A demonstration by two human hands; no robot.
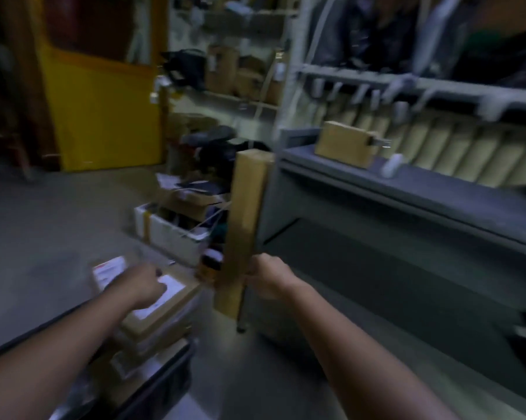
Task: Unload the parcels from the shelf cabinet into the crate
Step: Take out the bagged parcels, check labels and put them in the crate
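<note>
At lower left, the dark-walled crate holds stacked flat brown cardboard parcels, perhaps three, though blur prevents a firm count. The left hand lies on the top one; I cannot tell whether it grips or merely presses. At centre, the right hand clasps one long tan cardboard box near its lower end, upright. It looks stiff and light, and would balance better held mid-length. One squat tan box sits on the grey metal shelf cabinet at right.
</note>
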